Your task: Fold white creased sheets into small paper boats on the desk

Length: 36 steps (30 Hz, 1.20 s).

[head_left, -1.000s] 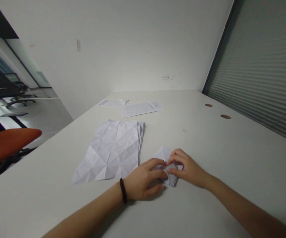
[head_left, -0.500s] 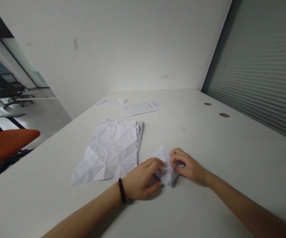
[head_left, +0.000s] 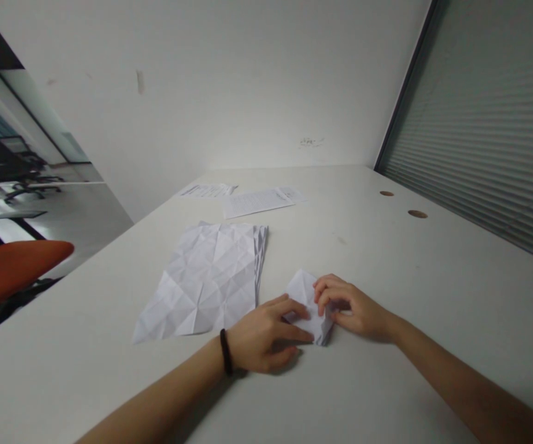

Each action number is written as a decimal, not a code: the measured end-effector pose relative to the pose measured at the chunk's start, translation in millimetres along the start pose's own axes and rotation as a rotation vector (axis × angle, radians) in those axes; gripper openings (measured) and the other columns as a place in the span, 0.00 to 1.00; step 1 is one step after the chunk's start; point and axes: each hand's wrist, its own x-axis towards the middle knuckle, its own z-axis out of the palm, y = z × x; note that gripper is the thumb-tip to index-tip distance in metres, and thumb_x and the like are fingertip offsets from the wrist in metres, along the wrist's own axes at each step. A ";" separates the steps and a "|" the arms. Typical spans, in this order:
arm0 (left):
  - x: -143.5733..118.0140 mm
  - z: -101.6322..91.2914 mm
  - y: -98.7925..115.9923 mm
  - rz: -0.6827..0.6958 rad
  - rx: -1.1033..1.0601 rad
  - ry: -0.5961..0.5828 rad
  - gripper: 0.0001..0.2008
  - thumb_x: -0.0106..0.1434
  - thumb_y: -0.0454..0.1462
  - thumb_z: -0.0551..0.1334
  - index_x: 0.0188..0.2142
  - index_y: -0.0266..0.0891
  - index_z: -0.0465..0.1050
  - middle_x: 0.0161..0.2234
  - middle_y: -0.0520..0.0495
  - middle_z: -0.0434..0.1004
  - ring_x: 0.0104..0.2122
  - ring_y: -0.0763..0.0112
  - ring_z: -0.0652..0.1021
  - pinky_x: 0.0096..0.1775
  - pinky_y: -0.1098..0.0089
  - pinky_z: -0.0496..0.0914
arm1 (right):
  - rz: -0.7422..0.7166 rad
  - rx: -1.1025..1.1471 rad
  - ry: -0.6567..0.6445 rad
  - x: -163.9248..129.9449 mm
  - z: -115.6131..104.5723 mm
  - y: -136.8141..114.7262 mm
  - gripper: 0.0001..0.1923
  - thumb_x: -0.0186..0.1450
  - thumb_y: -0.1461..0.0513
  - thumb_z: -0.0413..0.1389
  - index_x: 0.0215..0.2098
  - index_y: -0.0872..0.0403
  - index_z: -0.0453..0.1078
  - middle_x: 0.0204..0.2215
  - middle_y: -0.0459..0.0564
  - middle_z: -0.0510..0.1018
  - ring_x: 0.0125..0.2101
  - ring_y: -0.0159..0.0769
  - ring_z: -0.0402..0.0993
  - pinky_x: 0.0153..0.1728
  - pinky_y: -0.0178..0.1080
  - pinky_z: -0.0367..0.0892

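Observation:
A small folded sheet of white paper lies on the white table between my two hands. My left hand, with a dark band at the wrist, rests at its left side; the fingers are spread and two fingertips press on the paper. From the right, my right hand pinches the paper's right edge between thumb and bent fingers. Those fingers hide part of that edge. Left of the folded paper is a stack of creased white sheets, close to my left hand.
Printed sheets lie farther back, with another printed page to their left. Two round holes mark the right side of the table. A wall stands behind, blinds on the right, and an orange chair at the left.
The fingers of my left hand have stretched out and spread farther over the folded paper. My right hand has shifted only slightly, still at the paper's right edge.

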 end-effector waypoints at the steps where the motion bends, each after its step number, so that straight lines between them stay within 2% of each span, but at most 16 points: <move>1: 0.3 -0.2 0.4 0.003 0.008 -0.007 0.16 0.57 0.35 0.56 0.46 0.41 0.70 0.49 0.41 0.64 0.47 0.61 0.68 0.53 0.58 0.59 | -0.010 -0.028 -0.001 -0.1 0.0 -2.4 0.13 0.50 0.75 0.51 0.26 0.53 0.69 0.34 0.50 0.70 0.42 0.38 0.64 0.44 0.42 0.61; 7: 1.8 -2.3 3.8 -0.002 0.033 -0.036 0.20 0.56 0.37 0.57 0.50 0.44 0.67 0.51 0.42 0.63 0.49 0.59 0.67 0.55 0.56 0.55 | -0.051 -0.131 -0.062 -0.5 3.3 -13.2 0.13 0.48 0.76 0.53 0.24 0.52 0.68 0.34 0.47 0.72 0.43 0.38 0.64 0.48 0.44 0.57; 10: 1.8 -2.1 3.8 0.004 0.041 -0.046 0.20 0.56 0.37 0.58 0.50 0.44 0.67 0.52 0.42 0.62 0.50 0.58 0.66 0.56 0.55 0.54 | -0.056 -0.156 -0.077 -0.4 4.4 -12.0 0.12 0.51 0.74 0.54 0.26 0.52 0.69 0.34 0.47 0.72 0.43 0.38 0.65 0.49 0.45 0.57; 14: 1.2 -0.5 2.5 -0.033 0.031 -0.044 0.19 0.55 0.35 0.58 0.48 0.41 0.66 0.49 0.42 0.64 0.49 0.59 0.66 0.56 0.56 0.53 | 0.001 -0.170 -0.039 -0.6 8.9 -5.6 0.09 0.54 0.69 0.56 0.33 0.51 0.70 0.37 0.49 0.71 0.43 0.38 0.65 0.48 0.44 0.59; 17: 0.6 1.2 1.5 -0.066 -0.001 -0.005 0.18 0.55 0.35 0.58 0.47 0.39 0.63 0.47 0.41 0.65 0.48 0.60 0.66 0.54 0.58 0.58 | 0.082 -0.205 0.026 -0.3 16.7 0.8 0.18 0.54 0.65 0.59 0.44 0.52 0.66 0.42 0.52 0.68 0.45 0.39 0.63 0.49 0.44 0.59; 19: 0.1 2.8 0.8 -0.092 -0.014 0.041 0.21 0.55 0.36 0.58 0.50 0.39 0.60 0.49 0.40 0.63 0.49 0.60 0.66 0.52 0.61 0.61 | 0.120 -0.238 0.067 0.0 21.8 4.6 0.22 0.53 0.64 0.59 0.47 0.53 0.64 0.45 0.53 0.66 0.48 0.41 0.61 0.51 0.45 0.57; 21: -0.4 4.7 -0.1 -0.131 0.013 0.075 0.22 0.56 0.37 0.59 0.51 0.40 0.60 0.52 0.40 0.59 0.50 0.60 0.65 0.50 0.62 0.63 | 0.152 -0.263 0.100 -0.1 24.3 6.9 0.22 0.53 0.64 0.60 0.46 0.53 0.64 0.46 0.54 0.64 0.49 0.42 0.59 0.52 0.47 0.56; 23: -0.6 6.6 -1.4 -0.153 0.065 0.076 0.18 0.57 0.39 0.60 0.48 0.42 0.65 0.53 0.41 0.57 0.51 0.59 0.64 0.51 0.61 0.62 | 0.174 -0.277 0.101 -1.0 23.0 7.0 0.20 0.53 0.62 0.59 0.45 0.52 0.65 0.48 0.54 0.63 0.50 0.43 0.58 0.52 0.48 0.56; 25: -0.6 8.1 -3.2 -0.156 0.102 0.064 0.14 0.58 0.40 0.59 0.44 0.43 0.68 0.52 0.43 0.60 0.52 0.59 0.64 0.52 0.60 0.61 | 0.166 -0.284 0.057 -2.8 18.4 5.3 0.19 0.55 0.61 0.59 0.45 0.52 0.66 0.49 0.55 0.62 0.52 0.43 0.57 0.53 0.48 0.55; 30: 0.3 9.9 -7.4 -0.208 0.144 0.092 0.14 0.59 0.40 0.59 0.46 0.43 0.68 0.48 0.44 0.67 0.47 0.63 0.68 0.50 0.61 0.63 | 0.100 -0.271 -0.070 -6.7 5.2 1.2 0.24 0.54 0.59 0.59 0.49 0.52 0.66 0.52 0.56 0.62 0.52 0.43 0.58 0.53 0.46 0.56; 33: 1.2 9.5 -7.8 -0.211 0.158 0.107 0.13 0.61 0.41 0.57 0.46 0.43 0.68 0.46 0.45 0.70 0.44 0.65 0.70 0.47 0.63 0.64 | 0.080 -0.290 -0.059 -5.7 1.9 3.1 0.20 0.55 0.58 0.59 0.47 0.52 0.69 0.49 0.55 0.66 0.50 0.41 0.61 0.51 0.44 0.59; 36: 2.2 9.0 -7.6 -0.214 0.147 0.135 0.12 0.64 0.41 0.53 0.44 0.41 0.68 0.42 0.46 0.73 0.41 0.66 0.73 0.44 0.66 0.66 | 0.038 -0.263 -0.032 -2.9 0.7 6.4 0.13 0.58 0.58 0.57 0.41 0.52 0.72 0.42 0.53 0.73 0.44 0.38 0.67 0.46 0.42 0.63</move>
